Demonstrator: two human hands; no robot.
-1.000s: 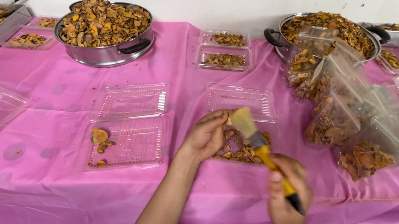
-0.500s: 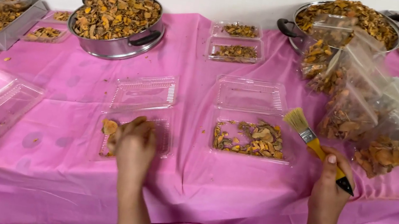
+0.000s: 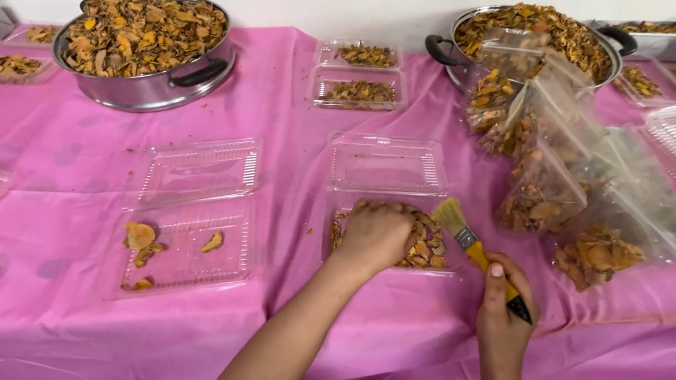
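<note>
Resting palm-down on the orange-brown slices in the open clear tray (image 3: 391,225) near the desk's front edge, the left hand (image 3: 374,236) gathers them, while the right hand (image 3: 506,306) grips a yellow-handled brush (image 3: 472,250) angled bristles-up just beside it.

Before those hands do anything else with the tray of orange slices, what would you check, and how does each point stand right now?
1. Left hand on the slices in the middle tray: ok, it rests on them.
2. Right hand has a firm grip on the brush: ok, fingers wrap the handle.
3. Bristles off the food: ok, they sit just beside the slices.
4. Tray lid open: ok, folded back flat.
5. Left tray filled: not ok, only a few slices lie in it.
6. How full the middle tray is: cannot tell, the hand covers it.
</note>
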